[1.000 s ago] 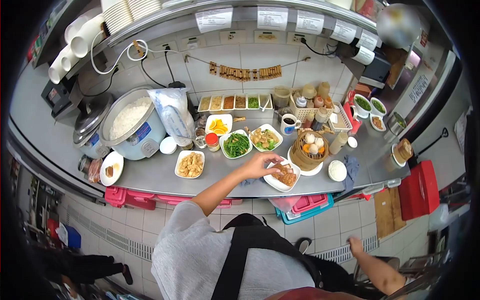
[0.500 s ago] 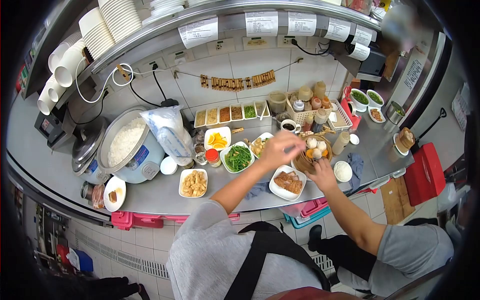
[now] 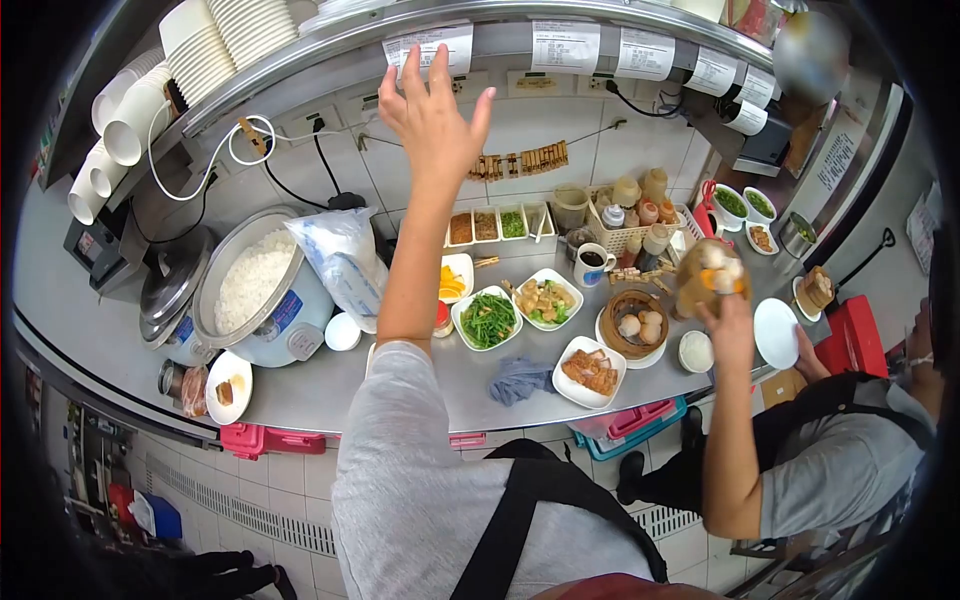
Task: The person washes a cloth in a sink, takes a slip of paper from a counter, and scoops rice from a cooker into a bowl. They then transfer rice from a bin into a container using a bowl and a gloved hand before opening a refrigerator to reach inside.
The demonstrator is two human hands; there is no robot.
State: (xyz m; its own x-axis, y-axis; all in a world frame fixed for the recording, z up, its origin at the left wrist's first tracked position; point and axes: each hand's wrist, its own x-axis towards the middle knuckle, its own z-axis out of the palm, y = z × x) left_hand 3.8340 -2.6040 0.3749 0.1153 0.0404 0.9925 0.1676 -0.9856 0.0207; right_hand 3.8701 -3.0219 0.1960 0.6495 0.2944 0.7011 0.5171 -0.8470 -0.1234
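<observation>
My left hand [image 3: 432, 125] is raised high with its fingers spread, fingertips overlapping a paper order slip [image 3: 447, 50] on the shelf edge. In my right hand [image 3: 731, 315] is a bamboo steamer [image 3: 690, 290], somewhat blurred, with pale round dumplings and orange pieces in it. To its left, a second bamboo steamer [image 3: 612, 338] with several round dumplings sits on a white plate. Just below my right hand stands a cup of white rice [image 3: 696, 351]. A co-worker at the right holds an oval white plate [image 3: 777, 335] close to my right hand.
Dishes of greens [image 3: 489, 319], mixed vegetables [image 3: 547, 301] and sliced fried meat [image 3: 590, 372] stand along the counter, near a blue cloth [image 3: 523, 381]. A coffee mug [image 3: 592, 265] and basket of sauce bottles [image 3: 632, 232] are behind. A large rice cooker [image 3: 300, 320] is left.
My left hand has gone from the steamer up to the slips. My right hand has carried the upper steamer rightward, uncovering the lower one. A co-worker's plate has come into view at right.
</observation>
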